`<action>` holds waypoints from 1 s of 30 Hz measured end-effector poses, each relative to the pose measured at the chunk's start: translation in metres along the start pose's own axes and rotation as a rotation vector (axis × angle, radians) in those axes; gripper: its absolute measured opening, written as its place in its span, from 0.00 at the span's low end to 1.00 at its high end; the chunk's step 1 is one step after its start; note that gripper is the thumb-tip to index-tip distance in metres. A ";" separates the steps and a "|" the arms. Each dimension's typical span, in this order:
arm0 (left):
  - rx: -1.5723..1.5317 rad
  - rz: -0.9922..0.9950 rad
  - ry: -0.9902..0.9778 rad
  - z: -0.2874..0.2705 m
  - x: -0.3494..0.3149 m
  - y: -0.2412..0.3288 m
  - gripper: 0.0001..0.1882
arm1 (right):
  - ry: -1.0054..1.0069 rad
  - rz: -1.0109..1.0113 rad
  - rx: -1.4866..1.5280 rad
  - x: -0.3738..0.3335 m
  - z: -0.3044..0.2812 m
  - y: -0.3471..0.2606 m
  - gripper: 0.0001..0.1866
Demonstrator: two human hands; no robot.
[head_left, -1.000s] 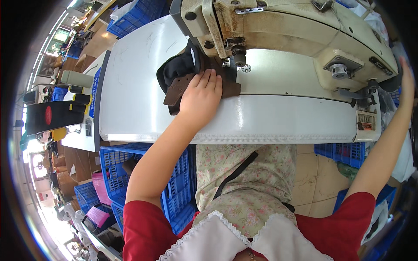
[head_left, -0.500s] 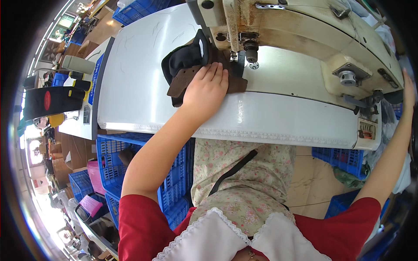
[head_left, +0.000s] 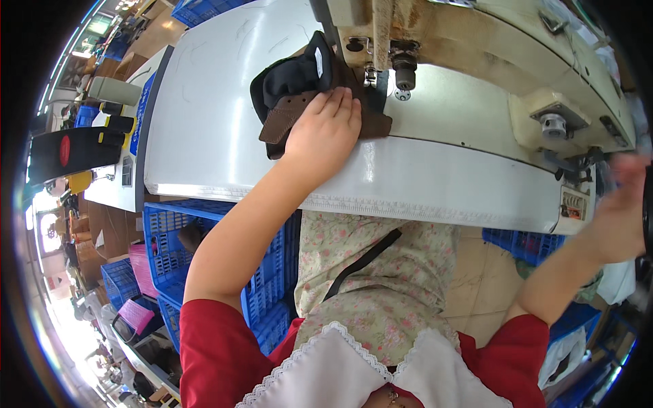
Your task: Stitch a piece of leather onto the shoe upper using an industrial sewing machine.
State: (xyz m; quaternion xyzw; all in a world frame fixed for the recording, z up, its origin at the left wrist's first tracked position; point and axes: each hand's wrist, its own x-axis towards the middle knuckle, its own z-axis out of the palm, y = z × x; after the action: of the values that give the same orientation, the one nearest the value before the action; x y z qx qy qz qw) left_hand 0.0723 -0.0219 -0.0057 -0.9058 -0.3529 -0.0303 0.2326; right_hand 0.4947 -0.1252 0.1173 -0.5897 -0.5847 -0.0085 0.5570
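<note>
My left hand (head_left: 325,129) lies flat on a brown piece with a black padded inside, which looks like a cap (head_left: 287,114). Its fingers are stretched out and close together, pressing the fabric to the white table. A row of small holes runs along the brown part, and a white label shows on the black. Just right of the fingertips stands the presser foot (head_left: 371,76) of a sewing machine (head_left: 469,41); whether it touches the fabric is hidden. My right hand (head_left: 615,211) is off the table by the machine's right end, its fingers smeared by motion.
The white sewing table (head_left: 204,122) has a ruler strip along its front edge. Blue crates (head_left: 163,238) stand below at the left, and another blue crate (head_left: 520,245) is under the right end. A second table with a dark machine part (head_left: 75,156) is at the far left.
My right hand has come down and nearer from the machine's far right end. My left hand stays on the cap. The whole view has shifted slightly.
</note>
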 end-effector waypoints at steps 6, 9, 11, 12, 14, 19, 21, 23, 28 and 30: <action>-0.035 -0.031 -0.049 0.000 0.003 0.002 0.25 | -0.631 -0.407 -0.057 -0.063 0.241 -0.024 0.11; -0.032 -0.005 -0.009 -0.004 -0.004 0.006 0.23 | -0.584 -0.345 -0.039 -0.064 0.274 -0.010 0.12; -0.031 0.021 0.026 -0.005 -0.009 0.008 0.22 | -0.628 -0.332 -0.049 -0.071 0.278 -0.008 0.13; -0.036 0.016 0.034 -0.006 -0.011 0.008 0.22 | -0.672 -0.328 -0.054 -0.074 0.280 -0.008 0.13; -0.044 0.010 0.040 -0.007 -0.013 0.008 0.22 | -0.616 -0.340 -0.008 -0.080 0.280 -0.005 0.13; -0.099 -0.026 -0.006 -0.008 -0.014 0.009 0.25 | -0.527 -0.439 0.016 -0.086 0.282 -0.004 0.14; -0.114 -0.032 0.006 -0.008 -0.013 0.010 0.26 | -0.522 -0.431 -0.015 -0.086 0.279 -0.009 0.14; -0.127 -0.039 0.017 -0.008 -0.012 0.010 0.26 | -0.545 -0.417 -0.036 -0.085 0.278 -0.013 0.14; -0.128 -0.058 -0.008 -0.010 -0.008 0.012 0.23 | -0.538 -0.409 -0.041 -0.084 0.279 -0.010 0.14; -0.120 -0.065 -0.002 -0.012 -0.002 0.014 0.22 | -0.542 -0.398 -0.026 -0.083 0.280 -0.009 0.14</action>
State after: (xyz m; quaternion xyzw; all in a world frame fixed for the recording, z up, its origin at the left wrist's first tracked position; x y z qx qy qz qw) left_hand 0.0817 -0.0372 -0.0013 -0.9063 -0.3798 -0.0582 0.1763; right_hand 0.2830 0.0023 -0.0377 -0.4517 -0.8151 0.0325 0.3612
